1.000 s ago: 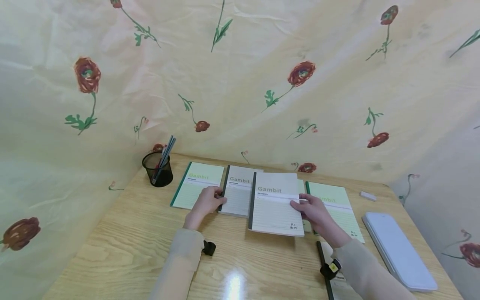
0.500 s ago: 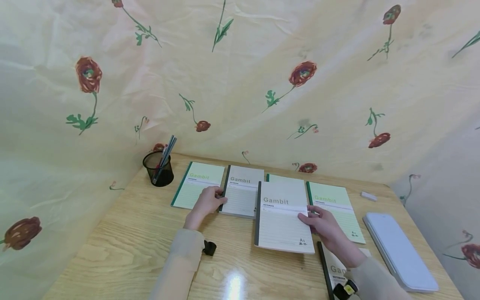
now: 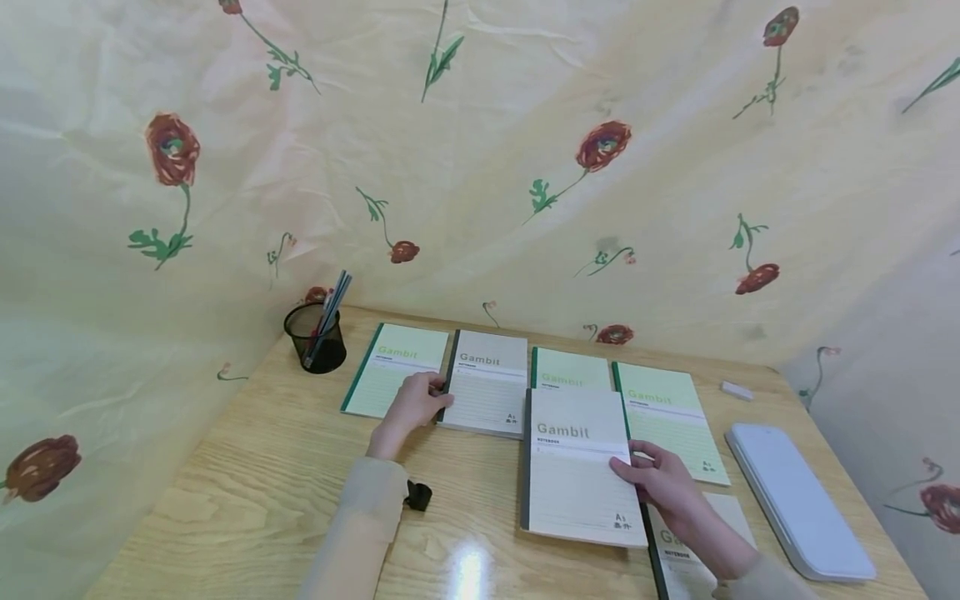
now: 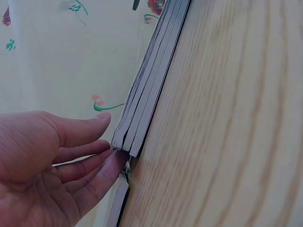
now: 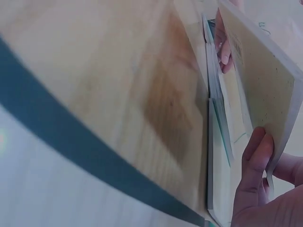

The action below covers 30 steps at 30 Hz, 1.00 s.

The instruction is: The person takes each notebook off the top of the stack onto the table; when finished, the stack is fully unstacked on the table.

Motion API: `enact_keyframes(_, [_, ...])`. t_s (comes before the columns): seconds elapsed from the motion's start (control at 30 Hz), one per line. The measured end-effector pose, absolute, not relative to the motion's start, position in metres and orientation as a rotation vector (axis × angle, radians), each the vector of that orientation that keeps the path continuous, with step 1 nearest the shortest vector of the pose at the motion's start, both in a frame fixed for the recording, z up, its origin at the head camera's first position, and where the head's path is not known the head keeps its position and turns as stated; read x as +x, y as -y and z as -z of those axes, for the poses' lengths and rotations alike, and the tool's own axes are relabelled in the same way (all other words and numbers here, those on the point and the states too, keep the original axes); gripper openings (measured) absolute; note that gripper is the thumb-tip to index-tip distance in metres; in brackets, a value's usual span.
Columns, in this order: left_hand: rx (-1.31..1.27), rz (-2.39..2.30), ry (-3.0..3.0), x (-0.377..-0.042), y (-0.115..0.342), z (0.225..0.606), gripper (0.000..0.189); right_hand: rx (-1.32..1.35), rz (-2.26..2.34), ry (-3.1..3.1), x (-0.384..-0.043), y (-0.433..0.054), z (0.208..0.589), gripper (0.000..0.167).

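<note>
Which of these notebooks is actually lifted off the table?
The dark-spined notebook pinched by the right hand: the right wrist view shows it tilted clear of the table, while the others lie flat.

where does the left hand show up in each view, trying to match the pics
Head: left hand left of centre, at the dark-spined edge of a grey notebook.
Left wrist: lower left, large, touching the end of some stacked page edges.
Right wrist: near the top, right of centre, small, partly hidden by the raised notebook.
Shared landmark: the wooden tabletop, visible in all three.
</note>
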<state>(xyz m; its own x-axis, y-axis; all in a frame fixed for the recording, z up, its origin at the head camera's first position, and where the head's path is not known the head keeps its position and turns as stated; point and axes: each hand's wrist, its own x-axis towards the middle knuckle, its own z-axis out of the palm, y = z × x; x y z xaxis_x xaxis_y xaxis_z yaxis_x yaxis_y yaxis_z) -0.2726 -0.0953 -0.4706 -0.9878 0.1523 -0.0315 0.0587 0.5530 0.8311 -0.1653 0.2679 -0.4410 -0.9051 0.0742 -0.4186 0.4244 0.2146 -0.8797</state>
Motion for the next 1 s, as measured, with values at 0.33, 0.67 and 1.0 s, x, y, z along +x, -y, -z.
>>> enact_keyframes(0.33, [0.189, -1.427, -2.682, -0.273, 0.096, 0.472, 0.032, 0.537, 1.679, -2.233, -0.148, -0.271, 0.447, 0.076])
enact_keyframes(0.67, [0.189, -1.427, -2.688, -0.274, 0.096, 0.474, 0.031, 0.549, 1.695, -2.223, -0.132, -0.272, 0.455, 0.061])
enact_keyframes(1.0, [0.171, -1.421, -2.686, -0.275, 0.096, 0.474, 0.032, 0.577, 1.658, -2.23, -0.113, -0.273, 0.461, 0.054])
